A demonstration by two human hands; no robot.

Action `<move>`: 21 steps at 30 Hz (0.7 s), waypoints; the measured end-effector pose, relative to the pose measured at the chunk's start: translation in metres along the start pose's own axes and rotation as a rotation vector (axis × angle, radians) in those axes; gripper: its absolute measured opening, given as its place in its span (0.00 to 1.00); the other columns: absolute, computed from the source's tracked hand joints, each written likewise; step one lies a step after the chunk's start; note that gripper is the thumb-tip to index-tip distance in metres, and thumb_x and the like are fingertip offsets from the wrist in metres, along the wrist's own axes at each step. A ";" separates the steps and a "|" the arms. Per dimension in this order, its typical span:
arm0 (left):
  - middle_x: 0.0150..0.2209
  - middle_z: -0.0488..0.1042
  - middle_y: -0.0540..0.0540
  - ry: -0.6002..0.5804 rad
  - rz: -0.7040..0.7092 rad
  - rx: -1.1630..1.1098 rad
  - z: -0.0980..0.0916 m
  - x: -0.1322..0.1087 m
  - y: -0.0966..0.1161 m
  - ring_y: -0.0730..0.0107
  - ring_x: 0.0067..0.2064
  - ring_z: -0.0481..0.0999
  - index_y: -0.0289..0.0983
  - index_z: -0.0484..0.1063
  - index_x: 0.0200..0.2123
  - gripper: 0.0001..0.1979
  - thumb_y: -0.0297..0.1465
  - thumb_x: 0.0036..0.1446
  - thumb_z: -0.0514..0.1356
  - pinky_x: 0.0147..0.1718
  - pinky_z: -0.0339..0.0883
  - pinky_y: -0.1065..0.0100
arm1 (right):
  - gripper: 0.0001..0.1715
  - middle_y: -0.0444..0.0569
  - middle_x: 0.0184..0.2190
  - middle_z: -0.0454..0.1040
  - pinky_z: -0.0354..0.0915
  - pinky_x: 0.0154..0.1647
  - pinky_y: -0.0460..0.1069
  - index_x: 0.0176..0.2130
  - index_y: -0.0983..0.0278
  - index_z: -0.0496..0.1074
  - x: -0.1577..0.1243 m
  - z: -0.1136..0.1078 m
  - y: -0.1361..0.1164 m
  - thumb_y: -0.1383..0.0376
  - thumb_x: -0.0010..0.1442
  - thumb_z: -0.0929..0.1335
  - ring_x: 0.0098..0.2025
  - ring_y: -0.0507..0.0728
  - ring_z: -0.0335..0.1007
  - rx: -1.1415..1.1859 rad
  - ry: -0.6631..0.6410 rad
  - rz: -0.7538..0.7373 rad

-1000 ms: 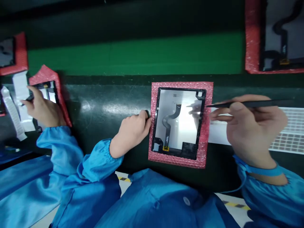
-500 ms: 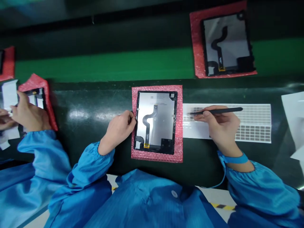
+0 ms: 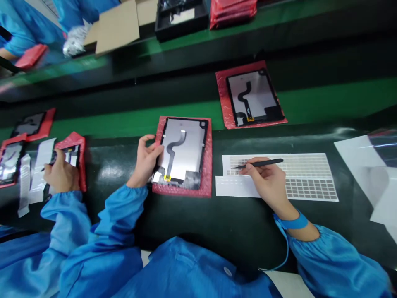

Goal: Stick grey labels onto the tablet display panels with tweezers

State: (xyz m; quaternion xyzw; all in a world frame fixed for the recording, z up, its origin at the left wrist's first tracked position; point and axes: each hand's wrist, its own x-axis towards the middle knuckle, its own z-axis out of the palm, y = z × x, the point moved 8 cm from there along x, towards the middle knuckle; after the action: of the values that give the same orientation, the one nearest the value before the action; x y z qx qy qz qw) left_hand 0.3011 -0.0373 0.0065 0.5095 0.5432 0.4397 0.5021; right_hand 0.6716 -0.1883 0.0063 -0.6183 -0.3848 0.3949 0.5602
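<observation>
Mid-frame, I'm clamping left fingers (image 3: pixel 156 152) on a silvery, black-rimmed panel (image 3: pixel 189 155); centre-right, right fingers (image 3: pixel 253 170) are pinching black tweezers (image 3: pixel 267 162).

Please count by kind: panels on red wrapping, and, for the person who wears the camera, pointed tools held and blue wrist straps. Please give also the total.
Panels on red wrapping: 5 (1 at the left hand, 1 farther right, 3 at far left)
Pointed tools in the right hand: 1
Blue wrist straps: 1
Total: 7
</observation>
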 end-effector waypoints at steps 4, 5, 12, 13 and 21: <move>0.38 0.77 0.48 0.152 0.033 0.055 -0.011 0.101 0.012 0.67 0.35 0.79 0.42 0.61 0.54 0.28 0.33 0.54 0.70 0.36 0.76 0.66 | 0.22 0.48 0.29 0.81 0.82 0.39 0.55 0.40 0.63 0.76 0.001 0.000 0.003 0.49 0.59 0.78 0.32 0.60 0.84 0.022 -0.008 -0.019; 0.39 0.77 0.47 0.176 0.029 0.092 -0.011 0.123 0.017 0.67 0.36 0.79 0.41 0.62 0.54 0.26 0.33 0.57 0.69 0.37 0.77 0.65 | 0.23 0.49 0.29 0.81 0.82 0.38 0.55 0.40 0.63 0.76 0.001 0.000 0.004 0.48 0.58 0.78 0.31 0.60 0.84 0.026 -0.010 -0.025; 0.55 0.73 0.40 0.288 0.081 0.469 0.003 0.185 0.062 0.59 0.51 0.76 0.35 0.71 0.57 0.20 0.40 0.69 0.63 0.51 0.74 0.54 | 0.26 0.49 0.27 0.81 0.81 0.35 0.54 0.41 0.63 0.75 0.003 0.002 0.011 0.45 0.58 0.77 0.30 0.60 0.84 0.058 -0.022 -0.039; 0.57 0.72 0.40 0.274 0.095 0.519 0.013 0.185 0.065 0.57 0.54 0.75 0.35 0.71 0.58 0.20 0.40 0.69 0.64 0.53 0.73 0.52 | 0.26 0.49 0.27 0.81 0.81 0.35 0.54 0.41 0.63 0.75 0.003 0.003 0.011 0.45 0.58 0.77 0.30 0.60 0.84 0.064 -0.023 -0.039; 0.50 0.77 0.42 -0.156 0.028 0.656 0.188 0.167 0.027 0.60 0.49 0.79 0.34 0.75 0.51 0.16 0.39 0.68 0.66 0.50 0.76 0.55 | 0.24 0.48 0.26 0.81 0.81 0.38 0.55 0.41 0.62 0.74 0.000 0.003 0.003 0.48 0.58 0.77 0.30 0.60 0.83 0.120 -0.017 -0.046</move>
State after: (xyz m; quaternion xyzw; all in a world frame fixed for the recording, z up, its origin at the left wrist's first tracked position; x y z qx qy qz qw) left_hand 0.4950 0.1250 -0.0032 0.6835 0.6087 0.2081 0.3451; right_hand 0.6686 -0.1871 0.0034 -0.5710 -0.3792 0.4094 0.6021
